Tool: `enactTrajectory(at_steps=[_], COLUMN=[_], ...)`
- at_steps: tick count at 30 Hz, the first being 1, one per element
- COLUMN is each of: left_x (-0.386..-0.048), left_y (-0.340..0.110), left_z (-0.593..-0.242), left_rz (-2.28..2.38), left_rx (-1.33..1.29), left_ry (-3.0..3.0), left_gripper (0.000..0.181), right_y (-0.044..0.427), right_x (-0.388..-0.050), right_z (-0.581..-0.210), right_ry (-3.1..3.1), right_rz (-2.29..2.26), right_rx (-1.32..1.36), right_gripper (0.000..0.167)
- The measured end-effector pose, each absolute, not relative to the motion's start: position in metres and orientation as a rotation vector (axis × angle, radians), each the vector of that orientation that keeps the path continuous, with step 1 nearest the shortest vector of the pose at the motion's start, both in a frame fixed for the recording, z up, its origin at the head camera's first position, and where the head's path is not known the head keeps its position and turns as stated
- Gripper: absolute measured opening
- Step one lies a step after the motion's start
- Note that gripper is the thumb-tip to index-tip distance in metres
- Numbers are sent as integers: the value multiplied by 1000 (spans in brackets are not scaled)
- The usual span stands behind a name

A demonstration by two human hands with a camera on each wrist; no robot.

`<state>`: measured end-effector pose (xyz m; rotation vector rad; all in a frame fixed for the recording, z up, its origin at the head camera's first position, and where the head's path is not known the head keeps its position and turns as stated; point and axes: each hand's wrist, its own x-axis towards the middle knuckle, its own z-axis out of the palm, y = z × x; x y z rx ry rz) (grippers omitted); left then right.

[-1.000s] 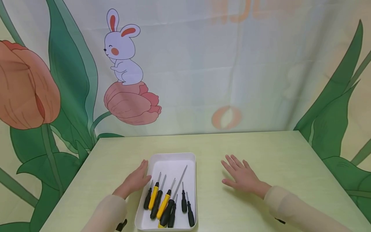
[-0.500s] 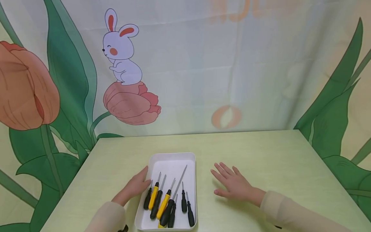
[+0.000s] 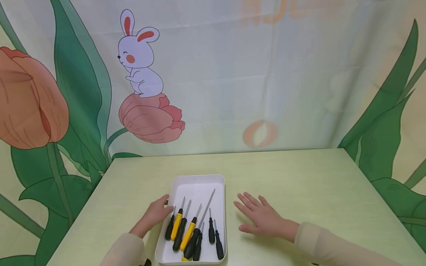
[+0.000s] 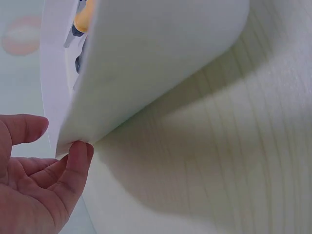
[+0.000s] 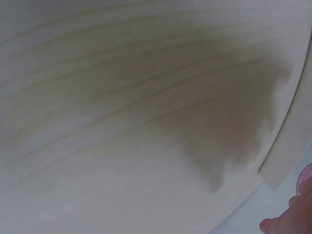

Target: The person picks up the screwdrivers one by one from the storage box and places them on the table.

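A white rectangular tray (image 3: 196, 184) stands on the table left of centre, with several screwdrivers (image 3: 189, 236) in it, some yellow-handled, some black-handled. Their shafts point away from me. My left hand (image 3: 155, 213) holds the tray's left side, thumb at the rim and fingers curled against the outer wall. In the left wrist view, the fingertips of that hand (image 4: 39, 185) touch the tray's outer side (image 4: 146, 58); the thumb lies near the rim. My right hand (image 3: 261, 218) hovers over the table right of the tray, fingers spread, touching nothing. Only part of it (image 5: 292, 219) shows in the right wrist view.
The pale wood-grain table (image 3: 299, 177) extends right of the tray and behind it. Along its far edge hangs a printed cloth (image 3: 213, 92) with a rabbit and tulips. The right hand's shadow (image 5: 229, 126) falls on the tabletop.
My right hand has moved left and nearer, towards the tray. My left hand's fingers have drawn back slightly and curled at the tray's side. The tray and screwdrivers have stayed in place.
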<state>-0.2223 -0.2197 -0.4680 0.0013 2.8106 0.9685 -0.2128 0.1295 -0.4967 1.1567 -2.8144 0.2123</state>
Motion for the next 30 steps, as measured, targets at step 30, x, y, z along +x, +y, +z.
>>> enactTrajectory(at_steps=[30], left_x=[-228], left_y=[-233], left_z=[-477], left_rz=[1222], left_rx=[-205], left_ry=[2674], left_gripper=[27], right_y=[87], right_x=[-187], right_z=[-484], right_ry=[-2845], right_rz=[249], right_rx=[1317], right_gripper=[68])
